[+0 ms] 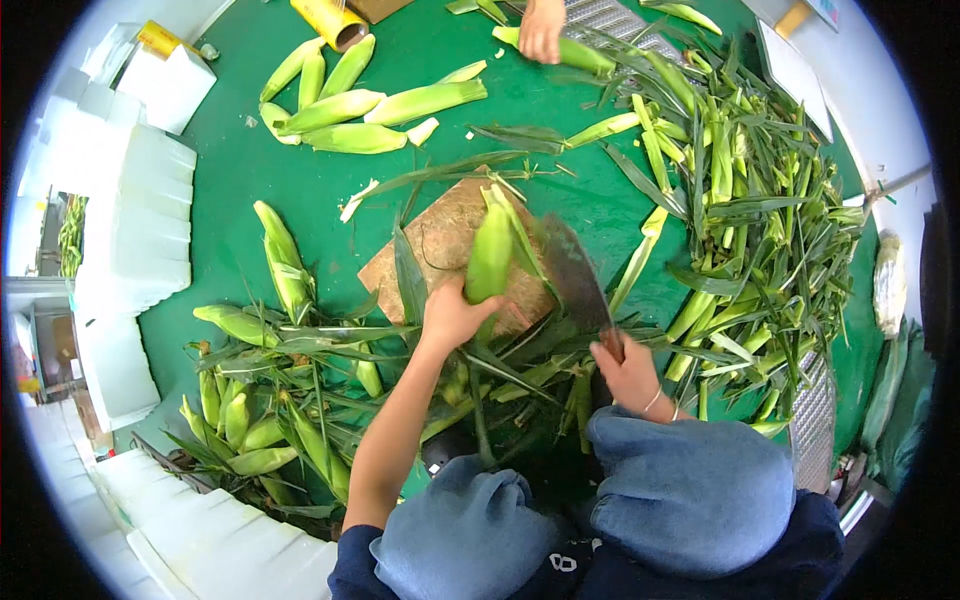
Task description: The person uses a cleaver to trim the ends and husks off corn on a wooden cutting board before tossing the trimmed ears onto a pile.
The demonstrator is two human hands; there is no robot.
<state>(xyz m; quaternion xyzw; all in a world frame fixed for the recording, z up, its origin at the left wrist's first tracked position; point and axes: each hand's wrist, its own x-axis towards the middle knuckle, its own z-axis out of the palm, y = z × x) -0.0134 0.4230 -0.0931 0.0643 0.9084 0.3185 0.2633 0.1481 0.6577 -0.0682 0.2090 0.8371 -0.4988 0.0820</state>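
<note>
My left hand [455, 318] is closed around the lower part of a green ear of corn [490, 250] in its husk. The ear points away from me, over a worn wooden chopping board [440, 225]. Just right of it, my right hand [628, 372] grips the wooden handle of a cleaver [575, 270]. The broad dark blade stands beside the board's right side, somewhat blurred, and apart from the ear. Long leaves hang along both sides of the ear. More leaves and stalks lie below my hands.
Unhusked corn with leaves [300, 440] heaps up at the near left. Trimmed ears [350, 110] lie at the far left. A large pile of cut leaves and stalks [740, 220] covers the right. White foam boxes [140, 220] line the left. Another person's hand [542, 30] holds corn at the far side.
</note>
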